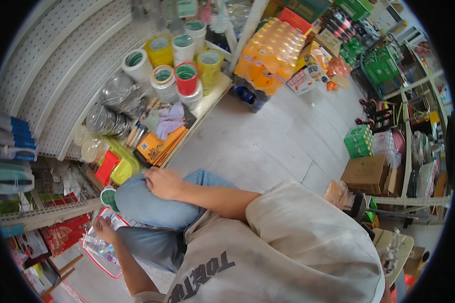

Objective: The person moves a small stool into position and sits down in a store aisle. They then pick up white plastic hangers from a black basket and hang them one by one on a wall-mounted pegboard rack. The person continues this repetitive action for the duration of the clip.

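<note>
My right hand [163,183] rests on the raised knee of my blue jeans [151,204], fingers bent over the denim and holding nothing visible. Below and left of it, my left hand [104,229] hovers at the upper edge of a red-rimmed plastic basket [108,267] with small packaged goods in it. Its fingers are loosely curled, with nothing seen between them. Beside the knee is a tape roll with a green core [108,197]. On the low shelf stand several tape rolls, one of them red [186,78], near purple-grey gloves [170,121] and orange packets [161,146].
White perforated shelving [76,49] rises at the upper left. Wrapped orange drink bottles [271,53] stand on the tiled floor [250,140] past the shelf's end. A cardboard box [366,174] and a green bottle pack [359,141] are at right, by more racks. A stool seat [398,246] is behind me.
</note>
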The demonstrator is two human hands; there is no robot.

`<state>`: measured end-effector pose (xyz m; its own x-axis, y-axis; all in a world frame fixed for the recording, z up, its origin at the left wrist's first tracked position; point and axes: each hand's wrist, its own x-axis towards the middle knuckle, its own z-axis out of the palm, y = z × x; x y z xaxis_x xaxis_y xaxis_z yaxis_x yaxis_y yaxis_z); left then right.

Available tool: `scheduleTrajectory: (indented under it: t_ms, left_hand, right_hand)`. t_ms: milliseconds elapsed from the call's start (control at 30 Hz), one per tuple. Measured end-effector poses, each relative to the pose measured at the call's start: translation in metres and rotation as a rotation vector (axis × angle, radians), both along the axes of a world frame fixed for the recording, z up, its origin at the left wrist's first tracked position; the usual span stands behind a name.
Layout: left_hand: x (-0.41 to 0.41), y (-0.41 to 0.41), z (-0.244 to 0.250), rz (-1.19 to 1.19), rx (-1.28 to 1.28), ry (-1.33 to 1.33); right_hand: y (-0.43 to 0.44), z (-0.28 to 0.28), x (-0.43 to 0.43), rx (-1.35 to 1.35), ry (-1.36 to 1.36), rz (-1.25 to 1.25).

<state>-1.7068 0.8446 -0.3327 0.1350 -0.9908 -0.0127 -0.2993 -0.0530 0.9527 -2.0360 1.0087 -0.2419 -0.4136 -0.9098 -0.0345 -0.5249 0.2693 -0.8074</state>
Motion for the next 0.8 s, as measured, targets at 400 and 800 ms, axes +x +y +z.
scheduleTrajectory:
  t_ms: [400,800]
  left_hand:
    - [0.035,-0.040,0.001,0.109,0.011,0.005]
    - [-0.058,0.002,0.080,0.197,0.155,-0.220]
  right_hand:
    - [0.008,-0.005,-0.009,-0.178,0.357,-0.054]
    - [0.106,0.013,-0.106,0.020,0.123,-0.347]
